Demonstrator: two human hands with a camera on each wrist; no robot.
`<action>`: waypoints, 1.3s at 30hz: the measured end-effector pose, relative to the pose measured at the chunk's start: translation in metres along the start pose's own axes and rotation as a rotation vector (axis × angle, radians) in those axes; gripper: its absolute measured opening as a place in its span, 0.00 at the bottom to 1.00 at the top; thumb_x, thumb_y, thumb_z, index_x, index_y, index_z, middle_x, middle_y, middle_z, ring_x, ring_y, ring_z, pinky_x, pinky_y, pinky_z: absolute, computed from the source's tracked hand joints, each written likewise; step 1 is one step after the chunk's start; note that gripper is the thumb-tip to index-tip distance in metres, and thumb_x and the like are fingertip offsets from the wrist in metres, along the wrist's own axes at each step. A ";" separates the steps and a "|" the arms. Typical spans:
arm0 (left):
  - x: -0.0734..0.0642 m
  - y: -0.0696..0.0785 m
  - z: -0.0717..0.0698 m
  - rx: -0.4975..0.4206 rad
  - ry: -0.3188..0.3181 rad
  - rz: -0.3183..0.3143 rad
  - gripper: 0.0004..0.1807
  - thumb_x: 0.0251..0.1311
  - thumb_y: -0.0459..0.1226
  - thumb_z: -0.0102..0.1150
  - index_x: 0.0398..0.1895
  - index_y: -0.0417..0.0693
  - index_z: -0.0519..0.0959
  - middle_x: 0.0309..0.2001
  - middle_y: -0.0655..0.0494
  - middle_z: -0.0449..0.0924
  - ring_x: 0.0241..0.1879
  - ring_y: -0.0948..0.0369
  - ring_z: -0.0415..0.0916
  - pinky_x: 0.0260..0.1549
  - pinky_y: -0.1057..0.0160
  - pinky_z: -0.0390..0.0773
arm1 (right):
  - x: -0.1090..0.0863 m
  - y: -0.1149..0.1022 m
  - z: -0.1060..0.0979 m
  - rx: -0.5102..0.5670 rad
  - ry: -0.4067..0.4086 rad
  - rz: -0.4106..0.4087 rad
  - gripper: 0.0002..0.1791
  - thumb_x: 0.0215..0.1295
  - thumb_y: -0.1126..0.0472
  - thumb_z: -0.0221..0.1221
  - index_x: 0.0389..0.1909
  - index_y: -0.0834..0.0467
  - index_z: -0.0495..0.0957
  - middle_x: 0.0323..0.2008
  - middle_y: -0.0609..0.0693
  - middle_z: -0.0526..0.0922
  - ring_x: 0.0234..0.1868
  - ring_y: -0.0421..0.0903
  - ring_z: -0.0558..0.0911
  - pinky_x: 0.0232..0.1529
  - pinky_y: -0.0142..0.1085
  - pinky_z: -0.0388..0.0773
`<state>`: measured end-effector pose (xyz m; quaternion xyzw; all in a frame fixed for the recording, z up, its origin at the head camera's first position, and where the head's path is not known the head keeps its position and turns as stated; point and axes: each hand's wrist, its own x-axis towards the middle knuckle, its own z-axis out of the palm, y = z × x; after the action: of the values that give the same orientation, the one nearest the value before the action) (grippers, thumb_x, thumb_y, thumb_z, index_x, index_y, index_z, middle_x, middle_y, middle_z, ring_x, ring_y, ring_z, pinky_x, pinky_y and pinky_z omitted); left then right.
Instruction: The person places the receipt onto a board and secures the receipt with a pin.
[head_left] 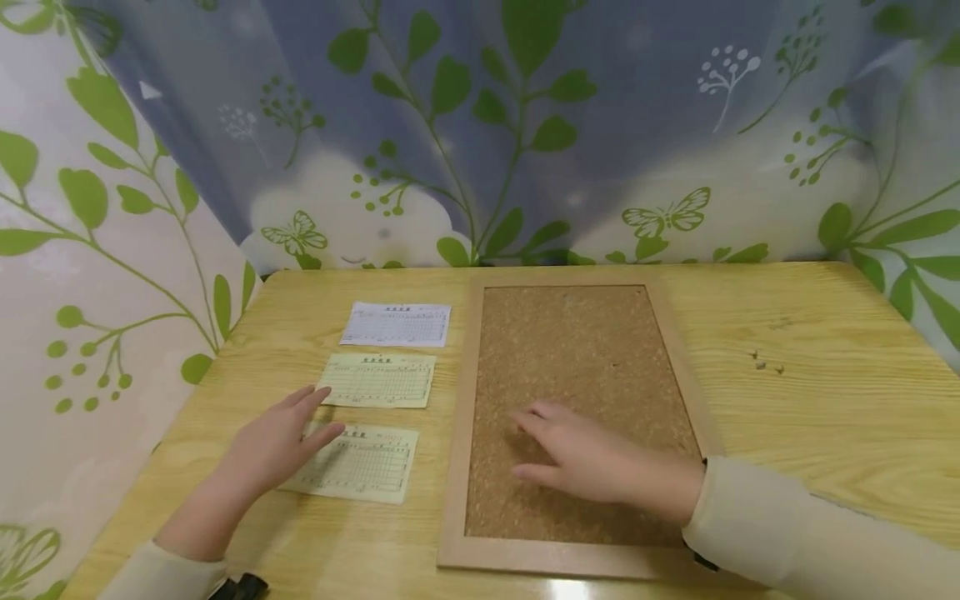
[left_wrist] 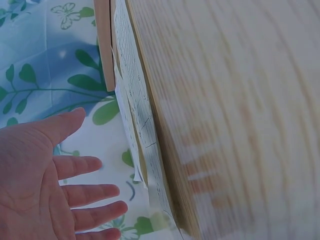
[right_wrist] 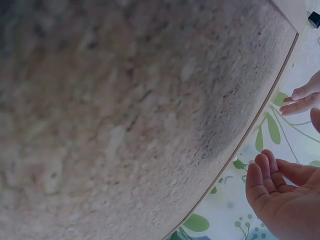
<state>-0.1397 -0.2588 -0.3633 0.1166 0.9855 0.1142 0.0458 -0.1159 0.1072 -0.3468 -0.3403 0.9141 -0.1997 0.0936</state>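
Observation:
My left hand [head_left: 262, 450] hovers over the left end of the nearest yellowish printed form [head_left: 367, 471]. Its fingers are spread and straight in the left wrist view, the palm bare. Behind that form lie a second, pale green-yellow form [head_left: 382, 383] and a white one [head_left: 396, 325], in a column. A cork board [head_left: 570, 350] in a light wooden frame [head_left: 457, 467] lies flat to their right. Over its lower half is my right hand [head_left: 581, 458], reaching in from the right with loosely bent fingers and nothing between them.
Several small pins [head_left: 761, 366] lie on the wooden table [head_left: 825, 417] right of the board. A leaf-patterned curtain [head_left: 480, 167] hangs along the table's back edge and down its left side.

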 end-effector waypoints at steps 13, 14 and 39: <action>-0.002 0.000 -0.004 -0.001 -0.004 -0.003 0.37 0.64 0.55 0.49 0.67 0.37 0.61 0.64 0.32 0.60 0.58 0.35 0.63 0.46 0.36 0.67 | 0.005 -0.004 0.005 -0.026 -0.025 -0.021 0.36 0.63 0.46 0.57 0.63 0.66 0.65 0.55 0.57 0.72 0.54 0.51 0.73 0.54 0.43 0.71; -0.002 0.000 -0.004 -0.001 -0.001 -0.002 0.37 0.64 0.55 0.49 0.67 0.37 0.61 0.63 0.32 0.60 0.57 0.35 0.63 0.46 0.36 0.67 | 0.006 -0.004 0.006 -0.021 -0.024 -0.027 0.36 0.63 0.46 0.57 0.63 0.66 0.65 0.55 0.57 0.72 0.55 0.51 0.73 0.54 0.43 0.71; -0.008 -0.005 -0.004 0.001 -0.036 -0.017 0.38 0.63 0.57 0.49 0.66 0.37 0.63 0.59 0.33 0.67 0.55 0.36 0.66 0.45 0.36 0.69 | 0.024 -0.023 0.013 0.091 -0.132 -0.006 0.35 0.65 0.44 0.55 0.65 0.63 0.63 0.54 0.53 0.72 0.54 0.46 0.73 0.54 0.41 0.71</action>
<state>-0.1336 -0.2659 -0.3600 0.1103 0.9856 0.1111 0.0643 -0.1170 0.0718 -0.3496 -0.3508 0.8949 -0.2186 0.1685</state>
